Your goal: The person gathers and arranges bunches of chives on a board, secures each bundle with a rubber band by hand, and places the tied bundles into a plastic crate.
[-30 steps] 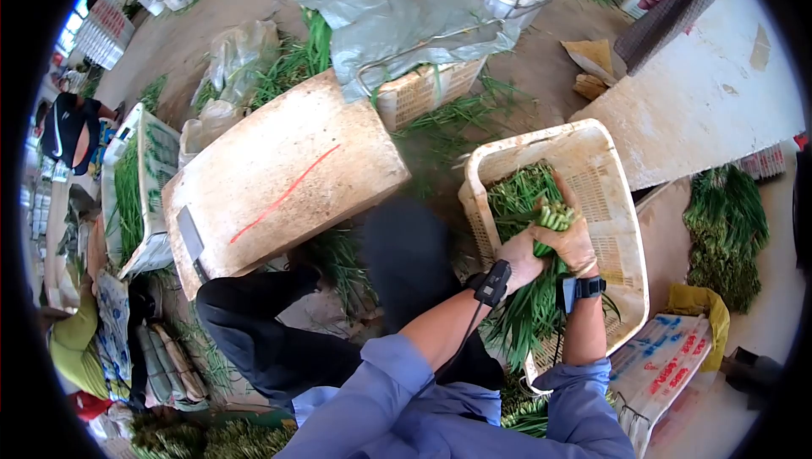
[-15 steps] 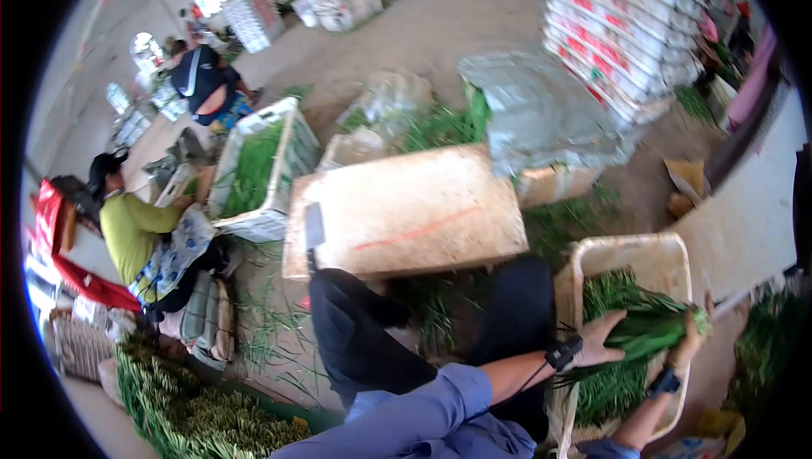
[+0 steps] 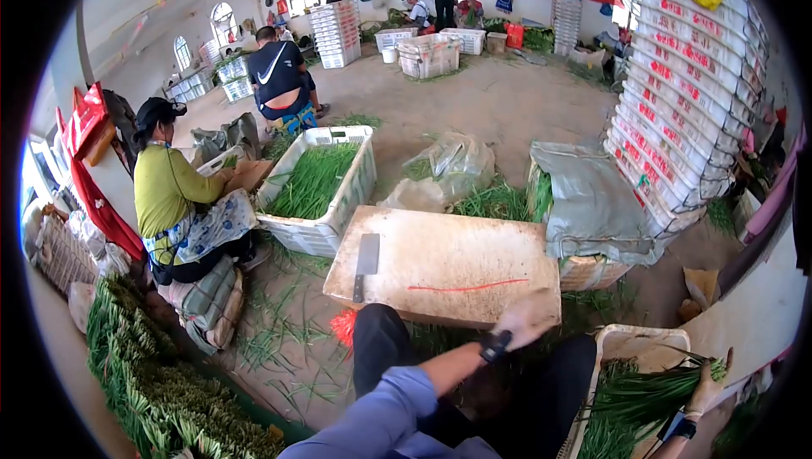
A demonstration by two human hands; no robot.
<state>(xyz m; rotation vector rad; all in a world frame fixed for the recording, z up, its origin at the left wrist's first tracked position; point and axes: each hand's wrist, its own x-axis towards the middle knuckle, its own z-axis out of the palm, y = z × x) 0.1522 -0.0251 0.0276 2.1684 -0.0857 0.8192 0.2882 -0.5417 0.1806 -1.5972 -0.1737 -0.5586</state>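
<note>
My right hand (image 3: 704, 391) grips the pale cut end of a bunch of garlic chives (image 3: 647, 395) at the lower right. The long green leaves trail left over a white plastic crate (image 3: 644, 336) holding more chives. My left hand (image 3: 523, 322) is away from the bunch, over the near right corner of a pale, stained block-like table (image 3: 457, 252). Motion smears its fingers, so I cannot see whether they hold anything. A cleaver (image 3: 367, 260) with a broad blade lies on the table's left side.
A crate of greens (image 3: 342, 205) stands beyond the table's left end. A grey sheet (image 3: 592, 201) covers another container. Stacked white crates (image 3: 677, 95) rise at right. Bundled chives (image 3: 161, 374) lie lower left. A person in yellow-green (image 3: 173, 188) sits at left; others are farther back.
My left hand has let go of the chives and moved left to the table's near right corner. My right hand still holds the bunch. The camera view has tilted up.
</note>
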